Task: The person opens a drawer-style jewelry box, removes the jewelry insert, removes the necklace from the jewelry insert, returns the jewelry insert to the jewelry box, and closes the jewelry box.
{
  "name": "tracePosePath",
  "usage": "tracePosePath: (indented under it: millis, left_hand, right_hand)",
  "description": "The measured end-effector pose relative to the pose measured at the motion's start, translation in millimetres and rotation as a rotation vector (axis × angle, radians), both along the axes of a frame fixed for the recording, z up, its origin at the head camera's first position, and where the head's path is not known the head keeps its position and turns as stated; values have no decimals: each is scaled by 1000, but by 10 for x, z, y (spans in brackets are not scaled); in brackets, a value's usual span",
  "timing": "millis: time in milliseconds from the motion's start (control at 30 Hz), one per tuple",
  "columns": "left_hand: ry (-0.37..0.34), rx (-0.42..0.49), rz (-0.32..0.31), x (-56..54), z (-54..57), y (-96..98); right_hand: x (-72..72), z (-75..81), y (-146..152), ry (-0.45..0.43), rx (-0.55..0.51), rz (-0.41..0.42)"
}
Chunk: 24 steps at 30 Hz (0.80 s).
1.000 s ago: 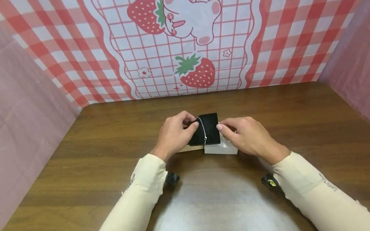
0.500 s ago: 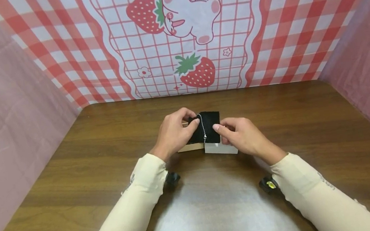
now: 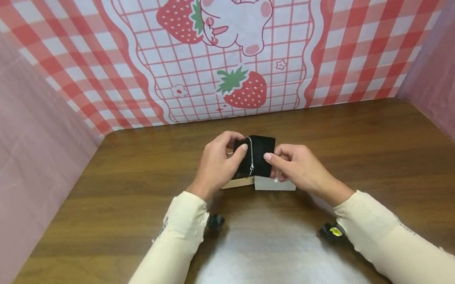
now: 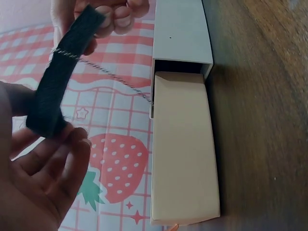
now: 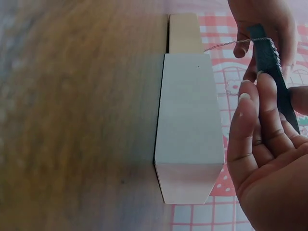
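A black jewelry pad (image 3: 264,147), velvety looking, is held up above a small box. Across it runs a thin silver chain (image 3: 251,155) with a clasp near the pad's lower edge; in the left wrist view part of the chain (image 4: 115,77) stretches down toward the box. My left hand (image 3: 218,165) pinches the pad's left end between thumb and fingers. The right end is gripped by my right hand (image 3: 301,167), thumb on the near face and fingers behind. Below, the box's beige drawer (image 4: 185,149) sticks partly out of its white sleeve (image 4: 183,33).
The box lies on a brown wooden table (image 3: 136,215). A checked strawberry-print cloth (image 3: 247,90) hangs behind it. Pink curtains (image 3: 17,135) flank both sides. A dark camera (image 3: 330,232) is worn at the right wrist.
The right hand's thumb has moved from the pad's right edge onto its face. The pad has risen slightly and tilted, its right end shifting right. The box has stayed put.
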<state>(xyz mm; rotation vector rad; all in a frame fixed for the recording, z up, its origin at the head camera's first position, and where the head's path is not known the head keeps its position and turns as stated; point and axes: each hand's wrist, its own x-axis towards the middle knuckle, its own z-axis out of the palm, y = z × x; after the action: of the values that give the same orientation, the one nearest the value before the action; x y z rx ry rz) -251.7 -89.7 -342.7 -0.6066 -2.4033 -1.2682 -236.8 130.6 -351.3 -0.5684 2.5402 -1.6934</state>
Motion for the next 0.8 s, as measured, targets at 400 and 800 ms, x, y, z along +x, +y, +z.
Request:
tracePosePath:
  millis: [400,800]
  left_hand:
    - [85,167,-59,15,-15,27]
    - [182,240,-146,33,-24,38]
  right_hand:
    - [58,192,77,82,-16,-69]
    - [122,425,132,130,-34,-104]
